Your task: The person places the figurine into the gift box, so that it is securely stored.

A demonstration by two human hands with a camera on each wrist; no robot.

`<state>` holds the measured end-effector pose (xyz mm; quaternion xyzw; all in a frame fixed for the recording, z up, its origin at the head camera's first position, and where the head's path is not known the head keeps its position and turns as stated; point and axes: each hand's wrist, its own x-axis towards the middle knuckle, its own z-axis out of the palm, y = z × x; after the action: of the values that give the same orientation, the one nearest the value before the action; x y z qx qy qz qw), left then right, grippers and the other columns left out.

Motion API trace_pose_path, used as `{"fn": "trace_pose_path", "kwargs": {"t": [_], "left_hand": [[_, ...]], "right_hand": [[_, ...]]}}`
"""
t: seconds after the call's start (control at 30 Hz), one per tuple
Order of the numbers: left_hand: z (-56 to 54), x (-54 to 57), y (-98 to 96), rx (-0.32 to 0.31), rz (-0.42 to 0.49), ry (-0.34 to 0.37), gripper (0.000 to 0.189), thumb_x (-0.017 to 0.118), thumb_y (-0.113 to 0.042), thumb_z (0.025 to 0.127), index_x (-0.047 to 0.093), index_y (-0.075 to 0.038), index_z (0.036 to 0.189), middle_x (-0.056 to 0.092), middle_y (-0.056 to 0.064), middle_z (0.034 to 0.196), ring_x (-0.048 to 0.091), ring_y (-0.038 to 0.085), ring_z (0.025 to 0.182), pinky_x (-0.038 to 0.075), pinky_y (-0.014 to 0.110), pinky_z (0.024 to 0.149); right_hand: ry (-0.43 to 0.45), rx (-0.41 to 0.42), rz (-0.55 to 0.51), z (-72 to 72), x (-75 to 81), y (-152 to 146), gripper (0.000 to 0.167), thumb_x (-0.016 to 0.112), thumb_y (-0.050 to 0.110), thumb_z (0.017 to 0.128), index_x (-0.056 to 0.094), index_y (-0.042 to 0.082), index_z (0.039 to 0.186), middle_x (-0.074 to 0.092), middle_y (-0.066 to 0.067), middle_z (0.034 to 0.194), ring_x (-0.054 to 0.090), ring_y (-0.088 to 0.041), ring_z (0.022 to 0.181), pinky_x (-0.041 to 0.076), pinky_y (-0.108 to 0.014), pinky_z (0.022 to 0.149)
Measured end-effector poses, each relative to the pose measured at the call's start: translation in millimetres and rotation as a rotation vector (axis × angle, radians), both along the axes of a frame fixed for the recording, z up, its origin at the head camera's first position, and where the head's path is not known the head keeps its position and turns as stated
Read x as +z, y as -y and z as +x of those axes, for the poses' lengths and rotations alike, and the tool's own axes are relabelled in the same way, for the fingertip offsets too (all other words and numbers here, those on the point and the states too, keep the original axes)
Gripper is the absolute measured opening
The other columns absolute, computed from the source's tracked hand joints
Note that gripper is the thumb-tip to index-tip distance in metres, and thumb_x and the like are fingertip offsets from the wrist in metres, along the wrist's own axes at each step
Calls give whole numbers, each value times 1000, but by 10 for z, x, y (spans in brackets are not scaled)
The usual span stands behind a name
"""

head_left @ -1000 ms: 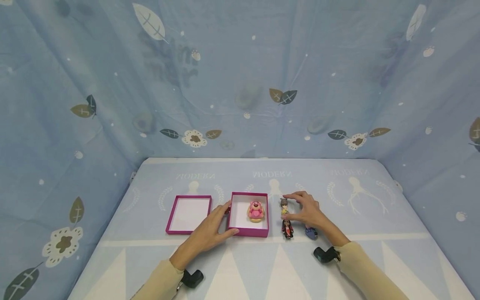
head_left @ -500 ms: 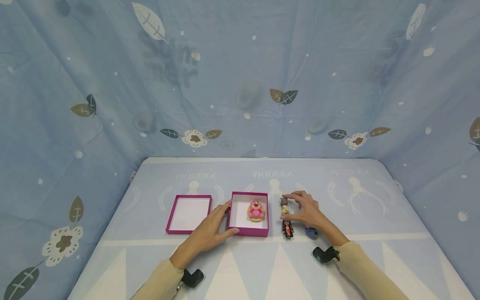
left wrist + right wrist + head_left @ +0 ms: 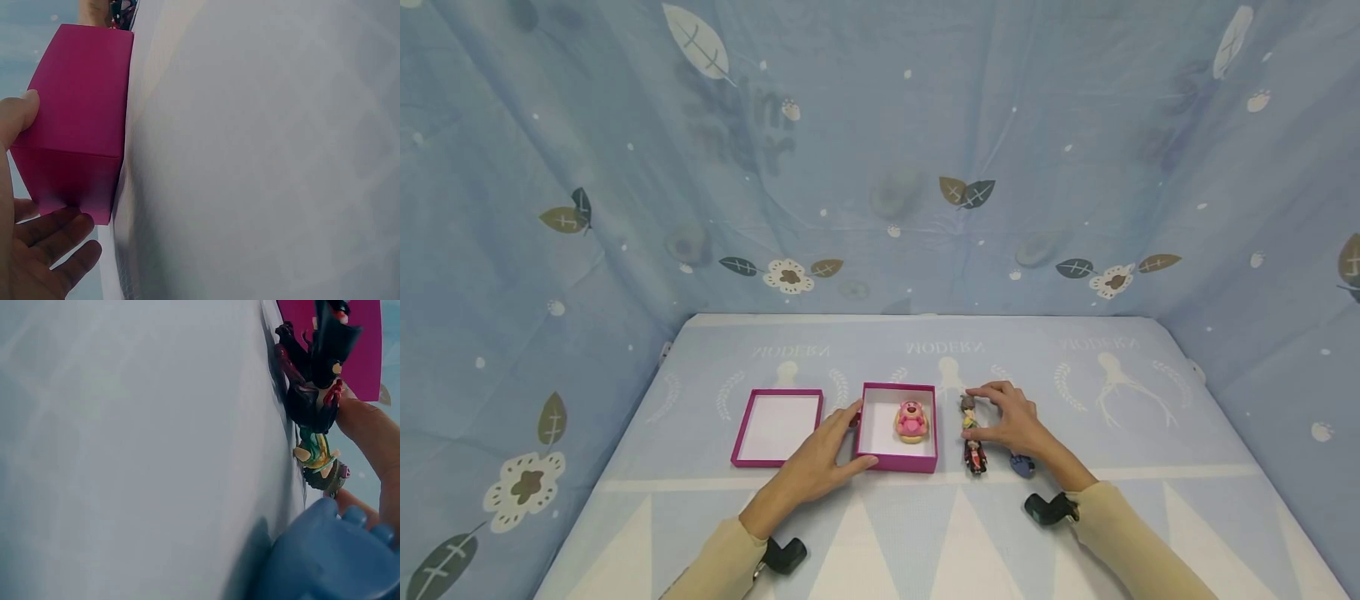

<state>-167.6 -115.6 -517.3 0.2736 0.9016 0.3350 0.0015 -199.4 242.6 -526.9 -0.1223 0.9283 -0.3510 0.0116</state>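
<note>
In the head view, my left hand (image 3: pixel 812 471) rests against the left side of an open magenta box (image 3: pixel 898 463), thumb at its front corner. The left wrist view shows the fingers loosely bent beside the box's wall (image 3: pixel 78 87). Inside the box sits a pink bear figure (image 3: pixel 912 422). Further right, my right hand (image 3: pixel 1011 421) pinches a small figurine (image 3: pixel 969 421) with a grey-brown head and yellow clothes, index finger at its head, thumb at its lower end. A black-and-red figurine (image 3: pixel 975 458) lies directly in front of it, near the thumb.
A magenta-rimmed lid (image 3: pixel 777 463) lies with its white inside up, left of the box. A blue figure (image 3: pixel 1022 465) sits beneath the right wrist, its rounded toes (image 3: pixel 334 556) large in the right wrist view. Blue patterned curtains (image 3: pixel 880 167) enclose the pale tabletop (image 3: pixel 880 533).
</note>
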Motion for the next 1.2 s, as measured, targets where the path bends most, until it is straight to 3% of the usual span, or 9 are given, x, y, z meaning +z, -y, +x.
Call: {"fn": "trace_pose_path", "kwargs": {"t": [1.2], "left_hand": [[12, 12, 4, 2, -1, -2, 91, 69, -55, 85, 30, -9, 153, 55, 9, 137, 52, 18, 126, 43, 43, 108]], "right_hand": [[-62, -2, 10, -34, -5, 36, 54, 85, 34, 74, 67, 16, 121, 51, -17, 128, 48, -36, 110, 29, -61, 90]]}}
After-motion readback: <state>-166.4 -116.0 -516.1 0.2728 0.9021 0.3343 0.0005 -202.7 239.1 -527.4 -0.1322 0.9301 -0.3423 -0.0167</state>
